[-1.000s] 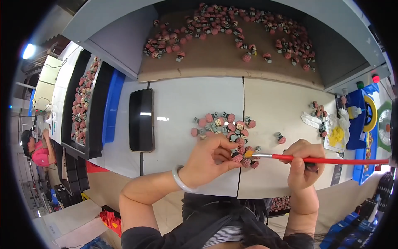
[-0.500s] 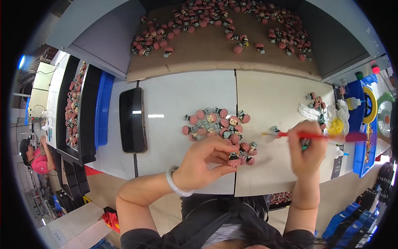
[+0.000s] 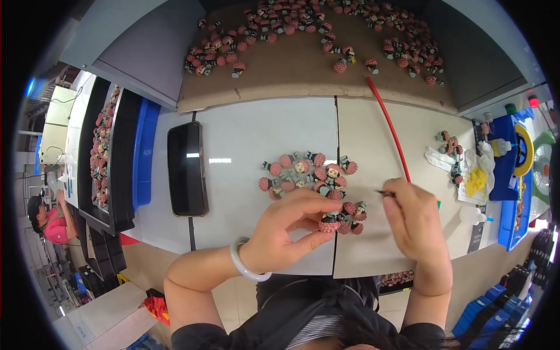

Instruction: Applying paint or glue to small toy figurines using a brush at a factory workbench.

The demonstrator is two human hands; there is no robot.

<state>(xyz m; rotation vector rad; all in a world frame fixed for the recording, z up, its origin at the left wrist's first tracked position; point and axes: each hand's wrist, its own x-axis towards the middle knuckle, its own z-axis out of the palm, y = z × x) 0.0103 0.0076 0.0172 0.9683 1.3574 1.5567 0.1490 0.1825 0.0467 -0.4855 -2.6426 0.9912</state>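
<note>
My left hand (image 3: pixel 283 228) is closed with thumb and fingers around a small pink-haired figurine (image 3: pixel 330 221), low over the middle of the table. Right beside that one sit a few similar figurines (image 3: pixel 353 217), and a loose cluster of more figurines (image 3: pixel 300 169) lies just beyond my left fingers. My right hand (image 3: pixel 415 220) grips a thin paintbrush (image 3: pixel 389 125), whose long red handle points away toward the shelf. A small dark tip shows at the right fingertips, apart from the held figurine; whether it is the bristle end I cannot tell.
A phone (image 3: pixel 187 169) lies to the left. At the back, a brown shelf (image 3: pixel 280 76) bears many figurines. On the right are a white bottle (image 3: pixel 470 215), a yellow lump (image 3: pixel 476 181), white tissue (image 3: pixel 438 158) and blue bins (image 3: pixel 508 224). Far left, a person (image 3: pixel 53 219) works beside a black tray (image 3: pixel 119 201).
My right hand has moved slightly left and turned the paintbrush, so its red handle points away instead of right. My left hand keeps its figurine, barely moved.
</note>
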